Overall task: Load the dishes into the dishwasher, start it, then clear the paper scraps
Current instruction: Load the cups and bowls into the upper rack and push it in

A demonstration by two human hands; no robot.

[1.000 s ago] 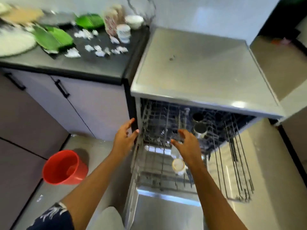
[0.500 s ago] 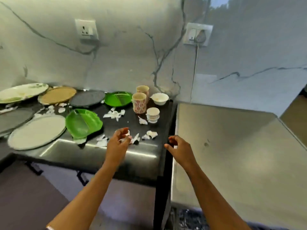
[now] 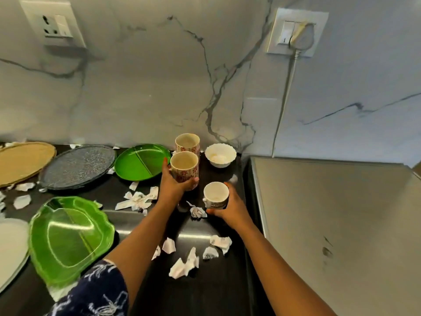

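My left hand (image 3: 174, 184) is wrapped around a tall floral mug (image 3: 185, 166) on the black counter (image 3: 216, 288). A second floral mug (image 3: 187, 142) stands just behind it near the wall. Around a small white cup (image 3: 216, 195) closes my right hand (image 3: 232, 207), at the counter's right side. Behind that cup sits a white scalloped bowl (image 3: 220, 155). Torn paper scraps (image 3: 185, 264) lie scattered over the counter. The dishwasher's steel top (image 3: 341, 224) fills the right; its racks are out of view.
Two green plates (image 3: 142, 161) (image 3: 68, 238), a dark speckled plate (image 3: 77, 166), a tan plate (image 3: 21, 161) and a white plate (image 3: 9, 249) lie to the left. On the marble wall are a socket (image 3: 53, 23) and a plugged switch (image 3: 297, 33) with its cord hanging down.
The view rose from the open dishwasher rack to the counter. Both hands reached forward; the left closed on the floral mug, the right on the small white cup.
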